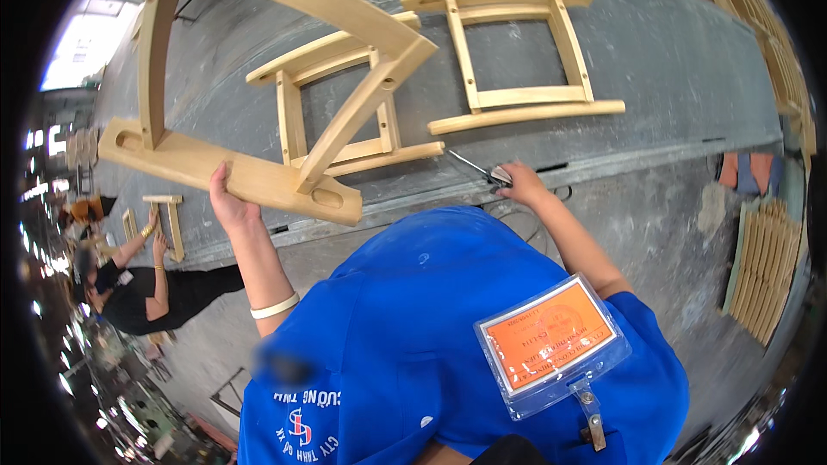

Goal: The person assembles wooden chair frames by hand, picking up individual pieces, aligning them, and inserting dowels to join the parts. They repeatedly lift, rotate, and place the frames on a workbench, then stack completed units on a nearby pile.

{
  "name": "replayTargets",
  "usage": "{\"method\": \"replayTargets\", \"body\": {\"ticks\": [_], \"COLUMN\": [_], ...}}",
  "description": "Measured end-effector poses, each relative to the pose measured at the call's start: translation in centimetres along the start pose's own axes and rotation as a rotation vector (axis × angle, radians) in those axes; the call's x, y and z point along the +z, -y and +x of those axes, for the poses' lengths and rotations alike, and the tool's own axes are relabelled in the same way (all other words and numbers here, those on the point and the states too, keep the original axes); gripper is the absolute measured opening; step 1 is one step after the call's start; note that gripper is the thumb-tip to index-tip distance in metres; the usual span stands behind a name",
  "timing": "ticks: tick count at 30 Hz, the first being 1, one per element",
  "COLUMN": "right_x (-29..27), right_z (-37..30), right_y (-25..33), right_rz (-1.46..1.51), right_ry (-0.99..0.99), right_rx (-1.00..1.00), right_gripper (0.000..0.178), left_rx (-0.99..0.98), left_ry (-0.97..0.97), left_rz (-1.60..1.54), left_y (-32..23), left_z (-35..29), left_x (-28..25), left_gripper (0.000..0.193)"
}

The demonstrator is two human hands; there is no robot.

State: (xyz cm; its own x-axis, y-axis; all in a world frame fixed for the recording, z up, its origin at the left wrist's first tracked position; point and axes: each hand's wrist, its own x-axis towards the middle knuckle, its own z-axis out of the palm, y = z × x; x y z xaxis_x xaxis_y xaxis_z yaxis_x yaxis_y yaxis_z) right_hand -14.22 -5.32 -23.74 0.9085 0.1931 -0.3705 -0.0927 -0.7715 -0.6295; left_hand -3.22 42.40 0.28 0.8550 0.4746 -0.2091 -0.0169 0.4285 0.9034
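My left hand point(234, 204) grips the lower rail of a pale wooden chair-type frame point(207, 159), thumb on its face. This frame is raised and tilted above the bench, with slots near both rail ends. In my right hand point(523, 185) is an air blow gun point(498, 176), its thin metal nozzle pointing up and left toward the frames. A second wooden frame point(388, 158) lies on the bench partly behind the raised one. To its right lies a third similar frame point(534, 96).
The long grey bench point(672, 69) runs across the view. At the left, a person in black point(164, 301) handles wooden parts. Stacked wooden slats point(762, 271) stand at the right, beside folded cloth point(749, 172). More wooden pieces point(758, 17) line the far right.
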Motion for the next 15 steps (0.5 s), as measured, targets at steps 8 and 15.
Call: {"method": "replayTargets", "body": {"ticks": [8, 15], "right_x": [-0.8, -8.2], "right_z": [-2.0, -7.6], "right_y": [0.2, 9.5], "right_rz": [0.023, 0.239], "right_ry": [-0.039, -0.445], "right_rx": [0.023, -0.382], "right_gripper": [0.036, 0.04], "left_rx": [-0.036, 0.033], "left_ry": [0.034, 0.253], "left_rz": [0.097, 0.138], "left_y": [2.4, 4.3], "left_z": [0.7, 3.0], "left_x": [2.2, 7.1], "left_gripper": [0.032, 0.035]}}
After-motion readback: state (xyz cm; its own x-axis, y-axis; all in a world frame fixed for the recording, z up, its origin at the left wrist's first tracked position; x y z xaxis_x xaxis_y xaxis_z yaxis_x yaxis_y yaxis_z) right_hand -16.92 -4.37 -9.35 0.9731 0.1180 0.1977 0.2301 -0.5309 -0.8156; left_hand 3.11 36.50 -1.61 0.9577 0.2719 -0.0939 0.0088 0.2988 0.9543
